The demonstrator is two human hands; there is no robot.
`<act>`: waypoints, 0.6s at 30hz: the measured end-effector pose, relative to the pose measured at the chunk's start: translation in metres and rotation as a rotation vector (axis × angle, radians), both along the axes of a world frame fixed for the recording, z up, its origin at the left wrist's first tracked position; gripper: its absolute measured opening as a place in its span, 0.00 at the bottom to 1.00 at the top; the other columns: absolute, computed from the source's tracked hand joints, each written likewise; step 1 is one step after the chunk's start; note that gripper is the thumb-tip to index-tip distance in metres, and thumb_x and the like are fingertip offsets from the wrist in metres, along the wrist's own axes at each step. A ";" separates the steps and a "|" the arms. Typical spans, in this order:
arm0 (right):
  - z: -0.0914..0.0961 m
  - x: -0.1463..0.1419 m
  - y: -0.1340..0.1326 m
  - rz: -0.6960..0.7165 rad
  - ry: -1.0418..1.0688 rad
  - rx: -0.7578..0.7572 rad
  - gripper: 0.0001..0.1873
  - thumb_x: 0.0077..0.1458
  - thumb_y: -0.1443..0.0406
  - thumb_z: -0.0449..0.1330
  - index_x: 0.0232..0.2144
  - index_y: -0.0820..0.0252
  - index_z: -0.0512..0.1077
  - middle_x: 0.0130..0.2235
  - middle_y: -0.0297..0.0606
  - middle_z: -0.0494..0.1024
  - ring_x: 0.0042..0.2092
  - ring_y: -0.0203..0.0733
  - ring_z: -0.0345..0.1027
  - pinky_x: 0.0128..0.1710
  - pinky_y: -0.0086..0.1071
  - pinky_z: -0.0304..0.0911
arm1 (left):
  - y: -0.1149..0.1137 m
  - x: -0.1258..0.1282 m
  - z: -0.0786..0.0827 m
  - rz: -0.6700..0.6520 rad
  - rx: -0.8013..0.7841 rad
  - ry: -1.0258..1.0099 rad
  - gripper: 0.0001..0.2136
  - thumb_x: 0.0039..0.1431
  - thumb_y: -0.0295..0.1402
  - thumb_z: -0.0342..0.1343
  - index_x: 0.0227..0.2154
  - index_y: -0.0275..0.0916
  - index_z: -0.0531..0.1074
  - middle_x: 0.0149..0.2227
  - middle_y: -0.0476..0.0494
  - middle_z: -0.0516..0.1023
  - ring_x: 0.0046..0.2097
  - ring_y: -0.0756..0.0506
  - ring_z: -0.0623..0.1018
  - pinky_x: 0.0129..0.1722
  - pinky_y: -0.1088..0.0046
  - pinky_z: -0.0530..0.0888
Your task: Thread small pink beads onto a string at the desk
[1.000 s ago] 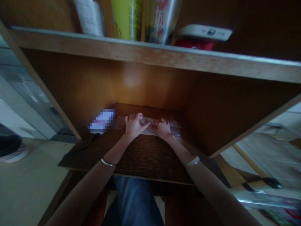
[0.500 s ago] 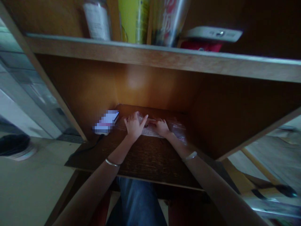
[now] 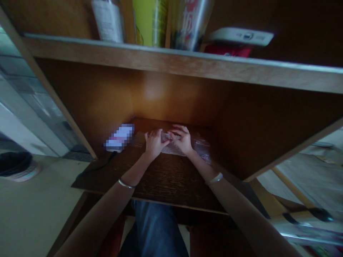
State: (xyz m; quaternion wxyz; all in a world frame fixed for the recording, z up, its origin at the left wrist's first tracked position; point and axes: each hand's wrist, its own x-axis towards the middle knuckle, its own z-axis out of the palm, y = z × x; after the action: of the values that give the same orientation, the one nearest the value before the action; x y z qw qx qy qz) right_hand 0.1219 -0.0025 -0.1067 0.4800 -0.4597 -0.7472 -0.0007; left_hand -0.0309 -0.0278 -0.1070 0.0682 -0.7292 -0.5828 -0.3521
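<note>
**Clear plastic bag (image 3: pixel 197 145) held in both hands at the back of the bench (image 3: pixel 150 175)**

The bag lay flat along the back edge of the bench, about midway across, with something pinkish showing through it. The left hand (image 3: pixel 155 144) and the right hand (image 3: pixel 182 140) were close together on it, and both grips appeared closed, fingers curled over the plastic and nearly meeting at its middle. The bag's right end stuck out past the right hand. Nothing showed as taken from the bag, and whether it had been opened could not be told.

A blurred-out flat device (image 3: pixel 119 138) sat near the back left corner of the bench, just left of the left hand, and a black cable (image 3: pixel 98 170) ran from it toward the front edge.
</note>
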 end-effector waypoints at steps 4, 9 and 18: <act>-0.007 -0.004 0.001 -0.032 -0.124 -0.147 0.18 0.62 0.62 0.48 0.48 0.55 0.73 0.55 0.39 0.70 0.56 0.43 0.62 0.55 0.41 0.57 | 0.001 0.001 -0.002 0.030 0.015 -0.083 0.16 0.54 0.44 0.58 0.42 0.41 0.68 0.43 0.40 0.77 0.47 0.37 0.74 0.49 0.56 0.62; -0.010 -0.002 0.001 -0.060 -0.411 -0.421 0.18 0.60 0.62 0.50 0.51 0.48 0.71 0.64 0.37 0.57 0.63 0.51 0.51 0.57 0.49 0.52 | 0.007 -0.002 -0.006 0.106 0.050 -0.208 0.19 0.54 0.50 0.56 0.41 0.42 0.68 0.42 0.41 0.78 0.46 0.37 0.75 0.51 0.55 0.61; -0.010 0.008 0.002 -0.204 -0.399 -0.439 0.19 0.57 0.62 0.54 0.51 0.47 0.71 0.62 0.39 0.61 0.60 0.53 0.57 0.55 0.51 0.55 | 0.008 -0.002 -0.007 0.156 0.042 -0.285 0.20 0.53 0.50 0.56 0.42 0.41 0.69 0.42 0.43 0.78 0.46 0.38 0.75 0.52 0.56 0.61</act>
State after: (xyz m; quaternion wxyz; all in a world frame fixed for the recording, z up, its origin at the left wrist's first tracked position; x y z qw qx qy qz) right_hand 0.1302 -0.0003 -0.1167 0.2109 -0.6156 -0.7590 0.0224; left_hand -0.0327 -0.0194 -0.1135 0.0273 -0.6229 -0.6338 -0.4578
